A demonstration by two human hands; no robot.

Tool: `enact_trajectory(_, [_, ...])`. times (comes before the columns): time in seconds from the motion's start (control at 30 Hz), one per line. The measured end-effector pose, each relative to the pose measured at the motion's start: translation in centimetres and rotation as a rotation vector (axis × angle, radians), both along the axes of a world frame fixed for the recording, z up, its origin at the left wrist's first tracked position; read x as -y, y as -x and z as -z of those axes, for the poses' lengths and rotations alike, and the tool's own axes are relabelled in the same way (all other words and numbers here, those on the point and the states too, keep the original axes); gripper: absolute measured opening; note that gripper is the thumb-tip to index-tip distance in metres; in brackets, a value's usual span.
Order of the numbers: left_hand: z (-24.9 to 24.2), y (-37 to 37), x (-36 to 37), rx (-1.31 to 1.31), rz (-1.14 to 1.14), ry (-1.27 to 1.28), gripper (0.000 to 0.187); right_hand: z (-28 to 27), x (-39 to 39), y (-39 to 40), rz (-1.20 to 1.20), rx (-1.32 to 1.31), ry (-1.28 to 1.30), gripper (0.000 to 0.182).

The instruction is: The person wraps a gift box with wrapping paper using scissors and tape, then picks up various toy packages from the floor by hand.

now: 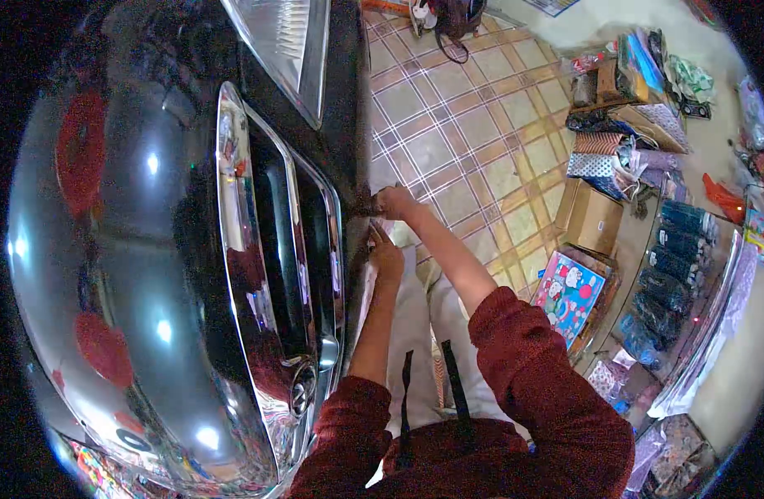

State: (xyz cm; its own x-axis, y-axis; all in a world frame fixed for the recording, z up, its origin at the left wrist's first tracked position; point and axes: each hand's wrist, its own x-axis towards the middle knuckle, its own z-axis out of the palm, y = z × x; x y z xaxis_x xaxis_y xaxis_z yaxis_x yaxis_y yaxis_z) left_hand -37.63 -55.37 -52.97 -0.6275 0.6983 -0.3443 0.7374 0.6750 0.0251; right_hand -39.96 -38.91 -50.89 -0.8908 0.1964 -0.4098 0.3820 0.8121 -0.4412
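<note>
Beige tiled floor [461, 133], ruled with brown and white lines, runs alongside the glossy black car [178, 266] that fills the view to the person's left. Both bare hands are at the car's lower front edge, close together. The right hand [396, 202], farther forward, is curled with its fingers bent toward the dark edge; whether it grips anything cannot be told, as its fingertips are hidden. Nearer the body, the left hand [386, 253] is partly curled, fingers pointing forward beside the same edge; what it holds, if anything, is unclear. Ribbed maroon sleeves [523, 341] are pushed up the forearms, above pale trousers [413, 308] with black hanging straps [455, 378]. Just beside the hands is the chrome-framed grille [237, 224], with a round chrome badge [303, 391] nearer the person and a clear-lensed headlight [284, 37] farther ahead. Well apart on the right are an open brown cardboard box [594, 218], a blue-and-pink illustrated box [569, 295] and a row of dark plastic-wrapped packets [677, 266]. A dark bag [461, 17] lies at the far end.
</note>
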Motion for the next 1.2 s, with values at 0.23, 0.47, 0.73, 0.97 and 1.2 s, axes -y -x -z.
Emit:
enact_trajectory(0.23, [-2.8,0.3,-1.3,0.044,0.039,0.189,0.080,0.2,1.4,1.0,-0.203,0.011,-0.147,0.022])
enact_trajectory(0.47, [5.2,-0.9,0.2,-0.191,0.012,0.158,0.078,4.4,3.1,1.2,0.117,-0.639,0.291,0.026])
enact_trajectory(0.73, [-1.1,0.6,-1.6,0.075,-0.073,0.176,0.078,-0.7,0.1,2.2,-0.048,0.038,-0.169,0.031])
enact_trajectory(0.97, [-1.1,0.6,-2.0,0.198,-0.204,0.175,0.065,-0.5,2.9,-1.2,0.464,-0.405,-0.379,0.033])
enact_trajectory(1.2, [1.4,0.6,-1.8,0.073,-0.228,-0.226,0.043,-0.6,6.3,-3.9,0.652,-0.376,0.044,0.034])
